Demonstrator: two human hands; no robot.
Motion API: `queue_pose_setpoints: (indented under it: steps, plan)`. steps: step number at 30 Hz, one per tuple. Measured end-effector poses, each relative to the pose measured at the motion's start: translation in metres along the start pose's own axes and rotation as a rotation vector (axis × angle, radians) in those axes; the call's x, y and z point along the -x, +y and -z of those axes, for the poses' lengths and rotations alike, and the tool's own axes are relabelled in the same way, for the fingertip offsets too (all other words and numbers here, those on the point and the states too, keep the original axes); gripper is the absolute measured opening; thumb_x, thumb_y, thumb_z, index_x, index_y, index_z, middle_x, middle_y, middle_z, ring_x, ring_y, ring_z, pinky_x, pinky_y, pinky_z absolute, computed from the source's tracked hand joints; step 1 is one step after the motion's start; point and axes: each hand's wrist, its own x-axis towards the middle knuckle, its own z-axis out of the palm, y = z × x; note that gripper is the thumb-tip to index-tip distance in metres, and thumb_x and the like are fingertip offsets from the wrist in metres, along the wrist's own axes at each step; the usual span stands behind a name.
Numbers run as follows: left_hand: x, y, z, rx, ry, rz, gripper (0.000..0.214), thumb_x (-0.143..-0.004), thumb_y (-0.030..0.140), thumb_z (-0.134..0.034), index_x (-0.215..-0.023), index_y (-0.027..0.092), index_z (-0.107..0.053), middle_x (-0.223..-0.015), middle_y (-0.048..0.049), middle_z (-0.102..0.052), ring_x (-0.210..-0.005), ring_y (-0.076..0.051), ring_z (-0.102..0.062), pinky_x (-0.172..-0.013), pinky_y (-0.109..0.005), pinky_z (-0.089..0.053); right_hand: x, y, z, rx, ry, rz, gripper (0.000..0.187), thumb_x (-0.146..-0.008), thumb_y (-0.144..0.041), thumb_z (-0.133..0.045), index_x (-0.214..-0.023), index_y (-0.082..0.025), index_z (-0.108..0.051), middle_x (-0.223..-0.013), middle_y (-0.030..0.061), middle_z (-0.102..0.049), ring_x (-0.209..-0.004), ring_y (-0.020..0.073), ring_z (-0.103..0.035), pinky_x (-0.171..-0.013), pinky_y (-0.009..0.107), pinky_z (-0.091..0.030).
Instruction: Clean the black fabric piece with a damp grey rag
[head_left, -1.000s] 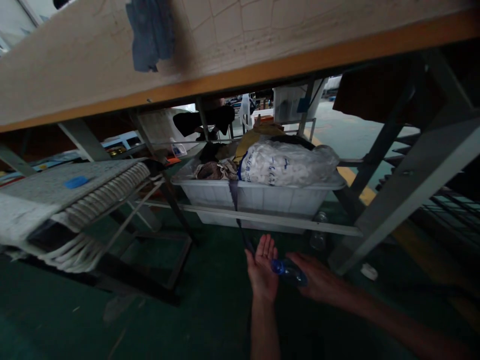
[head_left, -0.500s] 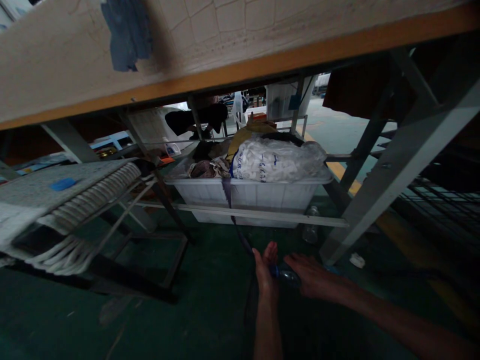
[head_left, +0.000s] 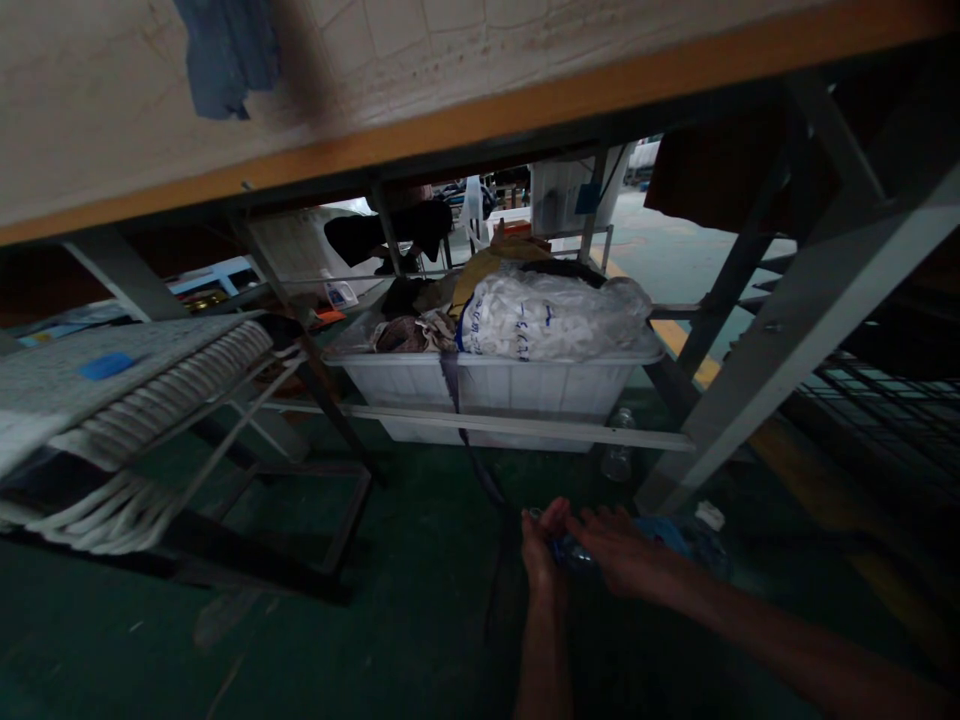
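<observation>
A clear plastic bottle point(head_left: 697, 545) with a blue label lies nearly level low over the green floor, its neck toward the left. My right hand point(head_left: 619, 552) is wrapped over its upper part near the shoulder. At the neck end, my left hand point(head_left: 541, 550) is closed with its fingers curled; a blue bit shows beside them, and whether it is the cap I cannot make out. A dark strap point(head_left: 484, 475) hangs from the bin down to the floor close by my left hand.
Beneath the table point(head_left: 450, 90) stands a white plastic bin point(head_left: 525, 395) holding cloth and a stuffed clear bag point(head_left: 540, 315). A metal bar crosses before it. Another bottle point(head_left: 619, 450) stands by the table leg point(head_left: 750, 370). On the left is a corded stool point(head_left: 180, 400).
My right hand has shifted slightly right and its fingers lie further over the bottle. More of the bottle's body and label shows past the hand. My left hand has moved slightly right, its fingers more curled.
</observation>
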Motion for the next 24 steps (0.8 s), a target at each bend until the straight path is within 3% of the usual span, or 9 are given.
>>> queue_pose_setpoints:
  steps: [7,15,18,21,24]
  plan:
    - [-0.003,0.009,-0.003,0.104,0.041,-0.031,0.054,-0.089,0.034,-0.023,-0.092,0.003,-0.067,-0.105,-0.0192,-0.064,-0.102,-0.023,-0.059,-0.102,-0.035,-0.034,-0.009,0.01,-0.016,-0.092,0.062,0.044,0.079,-0.05,0.005,-0.053,-0.127,-0.01,-0.042,-0.127,0.0239,-0.045,-0.115,0.0419,-0.041,-0.092,0.057,-0.031]
    - [-0.016,0.04,-0.021,0.304,0.093,-0.156,0.047,-0.087,0.033,-0.025,-0.095,0.006,-0.063,-0.117,-0.0193,-0.058,-0.105,-0.02,-0.058,-0.095,-0.029,-0.043,-0.045,0.041,-0.054,-0.426,0.368,0.145,0.058,-0.06,-0.017,-0.055,-0.118,-0.02,-0.045,-0.114,0.0088,-0.054,-0.108,0.0249,-0.048,-0.091,0.04,-0.038]
    - [-0.022,0.044,-0.027,0.367,0.069,-0.161,0.042,-0.085,0.028,-0.028,-0.097,0.006,-0.061,-0.123,-0.0186,-0.054,-0.108,-0.02,-0.056,-0.093,-0.029,-0.046,-0.065,0.06,-0.082,-0.587,0.517,0.043,0.058,-0.062,-0.03,-0.057,-0.117,-0.02,-0.042,-0.119,0.0094,-0.051,-0.112,0.0257,-0.045,-0.096,0.04,-0.036]
    - [-0.026,0.042,-0.03,0.43,0.052,-0.143,0.037,-0.083,0.023,-0.031,-0.099,0.006,-0.059,-0.125,-0.0181,-0.052,-0.111,-0.021,-0.054,-0.092,-0.03,-0.047,-0.084,0.079,-0.113,-0.752,0.653,-0.156,0.067,-0.065,-0.045,-0.054,-0.122,-0.015,-0.033,-0.124,0.0149,-0.044,-0.116,0.0283,-0.043,-0.099,0.044,-0.034]
    - [-0.029,0.039,-0.031,0.477,0.029,-0.104,0.034,-0.082,0.021,-0.035,-0.101,0.006,-0.059,-0.124,-0.0184,-0.053,-0.113,-0.023,-0.052,-0.091,-0.031,-0.048,-0.097,0.093,-0.14,-0.889,0.705,-0.322,0.072,-0.066,-0.052,-0.052,-0.123,-0.014,-0.029,-0.12,0.0158,-0.047,-0.111,0.0294,-0.048,-0.094,0.047,-0.04]
